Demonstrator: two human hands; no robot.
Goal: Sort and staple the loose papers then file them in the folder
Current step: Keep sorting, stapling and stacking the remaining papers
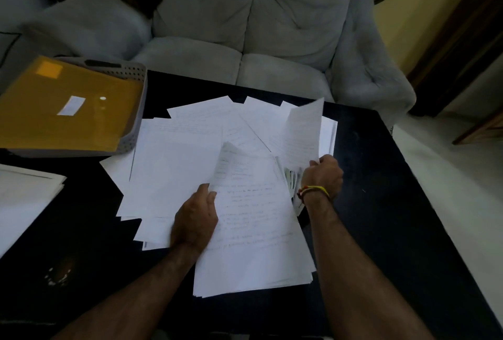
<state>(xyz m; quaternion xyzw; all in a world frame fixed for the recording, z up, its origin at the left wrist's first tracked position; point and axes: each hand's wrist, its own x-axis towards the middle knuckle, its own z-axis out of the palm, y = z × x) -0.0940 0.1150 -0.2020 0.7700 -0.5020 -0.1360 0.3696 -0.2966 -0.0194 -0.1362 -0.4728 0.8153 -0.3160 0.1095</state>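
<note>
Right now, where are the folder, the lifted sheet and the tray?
Folder (pixel 65 105): head view, middle of its yellow cover.
Lifted sheet (pixel 303 133): head view, centre of the raised page.
Tray (pixel 136 119): head view, perforated right wall.

No text can be read anywhere. The loose papers (pixel 245 220) on the counter (pixel 381 176) carry lines of handwriting, but they are too faint and blurred to make out. The white label (pixel 71 105) on the yellow folder (pixel 62 111) shows no readable writing.
</note>
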